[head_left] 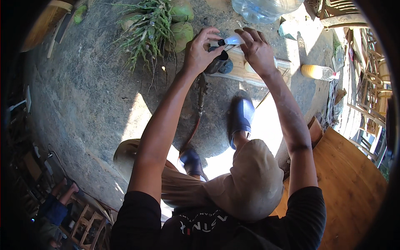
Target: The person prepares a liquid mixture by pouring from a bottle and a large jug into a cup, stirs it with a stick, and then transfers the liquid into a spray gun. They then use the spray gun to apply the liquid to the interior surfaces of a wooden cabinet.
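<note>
In front of me, my right hand [257, 51] grips a small white translucent plastic bottle [234, 40]. A black cap or tip [221, 42] points left from it, between the thumb and fingers of my left hand [200, 50], which looks closed around it. Just below sits a dark metal cup [217, 61], with a round grey-blue lid [226, 66] beside it. A spray gun [202, 89] appears joined to the cup, a reddish hose [194, 129] running from it toward my feet. My fingers partly hide the bottle and the cup.
Green coconuts [181, 35] with a stalk bunch [152, 31] lie at the far left of my hands. A striped board [250, 75] is under the cup. A bottle of yellowish liquid [318, 72] lies right; a large clear jug [266, 8] stands behind. A wooden panel [346, 187] is near right.
</note>
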### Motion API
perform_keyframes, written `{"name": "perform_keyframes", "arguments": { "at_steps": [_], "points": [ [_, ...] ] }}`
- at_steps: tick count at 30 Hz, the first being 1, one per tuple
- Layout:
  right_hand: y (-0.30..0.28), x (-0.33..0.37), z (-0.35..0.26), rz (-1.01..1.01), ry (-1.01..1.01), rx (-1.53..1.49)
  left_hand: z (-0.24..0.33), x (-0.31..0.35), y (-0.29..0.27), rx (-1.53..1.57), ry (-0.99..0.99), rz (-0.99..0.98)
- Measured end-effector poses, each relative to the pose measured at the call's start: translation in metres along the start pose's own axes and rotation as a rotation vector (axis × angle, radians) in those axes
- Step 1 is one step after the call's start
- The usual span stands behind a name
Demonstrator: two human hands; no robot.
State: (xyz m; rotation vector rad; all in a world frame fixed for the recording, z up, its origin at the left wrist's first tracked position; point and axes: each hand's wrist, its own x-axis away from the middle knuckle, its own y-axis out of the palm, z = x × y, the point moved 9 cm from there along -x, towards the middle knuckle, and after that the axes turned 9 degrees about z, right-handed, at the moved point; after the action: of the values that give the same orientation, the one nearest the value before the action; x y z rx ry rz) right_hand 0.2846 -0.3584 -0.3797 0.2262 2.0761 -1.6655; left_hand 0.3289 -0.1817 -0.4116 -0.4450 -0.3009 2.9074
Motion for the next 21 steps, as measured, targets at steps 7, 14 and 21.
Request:
{"name": "perform_keyframes", "arguments": {
  "at_steps": [7, 14, 21],
  "points": [
    [0.0015, 0.0053, 0.0039, 0.014, -0.012, 0.055, -0.0018, 0.0013, 0.0057, -0.098, 0.046, -0.016],
    [0.0004, 0.0076, 0.0027, 0.039, -0.026, 0.078, -0.0071, 0.0036, 0.0083, -0.100, 0.022, -0.026],
    [-0.0018, 0.0098, -0.0004, 0.057, -0.034, 0.100, -0.0080, 0.0062, 0.0084, -0.078, 0.031, -0.032]
  ]
}}
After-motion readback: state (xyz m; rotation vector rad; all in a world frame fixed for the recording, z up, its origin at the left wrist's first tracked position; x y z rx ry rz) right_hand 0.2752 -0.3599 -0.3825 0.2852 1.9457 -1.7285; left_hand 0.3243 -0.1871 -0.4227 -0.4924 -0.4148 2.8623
